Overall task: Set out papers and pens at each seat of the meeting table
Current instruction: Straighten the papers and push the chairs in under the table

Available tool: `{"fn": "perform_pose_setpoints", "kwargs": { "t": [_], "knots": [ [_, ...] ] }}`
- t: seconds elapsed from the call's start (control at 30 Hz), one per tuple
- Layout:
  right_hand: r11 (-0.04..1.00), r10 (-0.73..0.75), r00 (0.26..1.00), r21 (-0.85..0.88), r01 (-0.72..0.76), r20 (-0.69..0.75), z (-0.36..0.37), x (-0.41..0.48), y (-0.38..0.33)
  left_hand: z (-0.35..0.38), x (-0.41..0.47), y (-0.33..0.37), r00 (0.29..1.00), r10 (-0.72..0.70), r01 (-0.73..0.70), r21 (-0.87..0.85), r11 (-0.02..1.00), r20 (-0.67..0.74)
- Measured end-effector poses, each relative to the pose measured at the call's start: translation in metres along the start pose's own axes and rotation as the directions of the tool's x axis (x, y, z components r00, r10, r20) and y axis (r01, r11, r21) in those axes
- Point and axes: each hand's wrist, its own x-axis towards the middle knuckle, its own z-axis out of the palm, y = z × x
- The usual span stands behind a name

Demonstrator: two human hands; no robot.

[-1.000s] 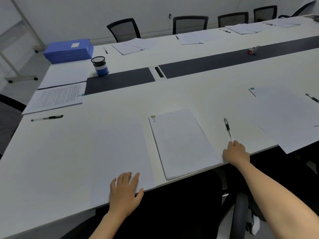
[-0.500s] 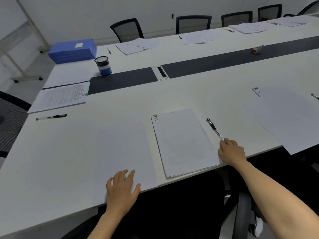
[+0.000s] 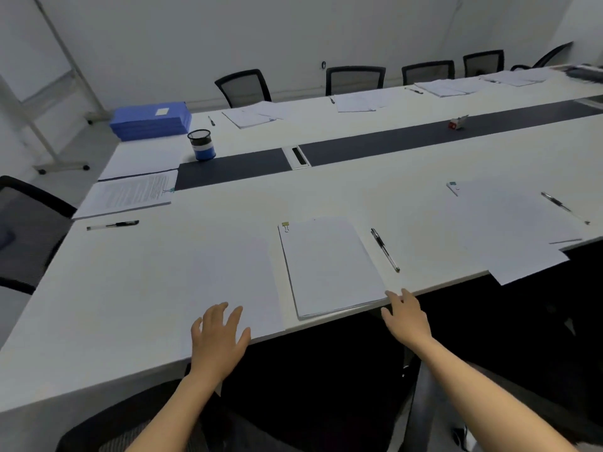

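Note:
A clipped stack of white papers [image 3: 329, 265] with a yellow binder clip lies near the table's front edge. Just to its right lies a pen [image 3: 385, 250], with nothing touching it. A loose white sheet [image 3: 233, 282] sits to the left of the stack. My left hand [image 3: 220, 337] rests flat on that sheet's near edge, fingers spread. My right hand [image 3: 406, 318] is open at the table edge, its fingertips by the stack's near right corner. Another paper set [image 3: 509, 223] with a pen [image 3: 564, 207] lies at the right seat.
The long white table [image 3: 98, 305] has a dark centre strip. At the left end lie printed papers [image 3: 129, 195], a pen [image 3: 112, 225], a mesh pen cup [image 3: 201, 145] and blue folders [image 3: 151, 120]. The far side holds several paper sets before black chairs [image 3: 243, 86].
My right hand let go of the pen, which now lies beside the stack, and drew back to the table edge. The left hand stayed on the loose sheet.

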Motion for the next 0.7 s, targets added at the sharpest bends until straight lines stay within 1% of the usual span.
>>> {"fn": "perform_pose_setpoints", "kwargs": {
  "t": [0.07,0.13,0.2,0.27,0.33,0.4,0.47,0.53,0.6,0.67,0.7],
  "knots": [
    [0.997,0.048,0.997,0.053,-0.051,0.061,0.011,-0.028,0.003,-0.007,-0.016,0.005,0.996,-0.076,0.073,0.054,0.996,0.056],
    [0.996,0.048,0.992,0.075,-0.058,0.121,0.022,-0.055,0.007,-0.014,-0.037,0.005,0.983,-0.164,0.156,0.101,0.983,0.082],
    [0.998,-0.010,0.988,0.062,0.000,0.156,0.028,-0.079,0.009,-0.015,-0.062,0.005,0.966,-0.228,0.212,0.132,0.968,0.120],
    [0.992,-0.112,0.962,0.075,0.097,0.250,0.027,-0.107,0.005,-0.016,-0.090,0.006,0.945,-0.273,0.245,0.160,0.956,0.182],
    [0.970,-0.242,0.893,0.113,0.215,0.378,0.023,-0.140,-0.007,-0.018,-0.115,0.010,0.924,-0.296,0.253,0.192,0.948,0.243],
    [0.933,-0.358,0.796,0.158,0.323,0.488,0.017,-0.172,-0.026,-0.024,-0.130,0.013,0.912,-0.299,0.247,0.204,0.947,0.282],
    [0.897,-0.437,0.700,0.218,0.384,0.565,0.012,-0.205,-0.049,-0.030,-0.141,0.014,0.897,-0.312,0.260,0.197,0.945,0.313],
    [0.867,-0.486,0.626,0.250,0.430,0.609,0.010,-0.242,-0.070,-0.035,-0.156,0.008,0.885,-0.327,0.271,0.203,0.941,0.332],
    [0.839,-0.507,0.587,0.206,0.503,0.631,0.012,-0.269,-0.088,-0.036,-0.167,0.002,0.896,-0.321,0.268,0.202,0.942,0.308],
    [0.815,-0.508,0.587,0.133,0.563,0.630,0.014,-0.284,-0.098,-0.036,-0.173,0.000,0.912,-0.312,0.275,0.168,0.947,0.264],
    [0.815,-0.505,0.593,0.120,0.567,0.627,0.015,-0.291,-0.101,-0.035,-0.177,-0.001,0.917,-0.307,0.272,0.163,0.948,0.256]
  ]
}}
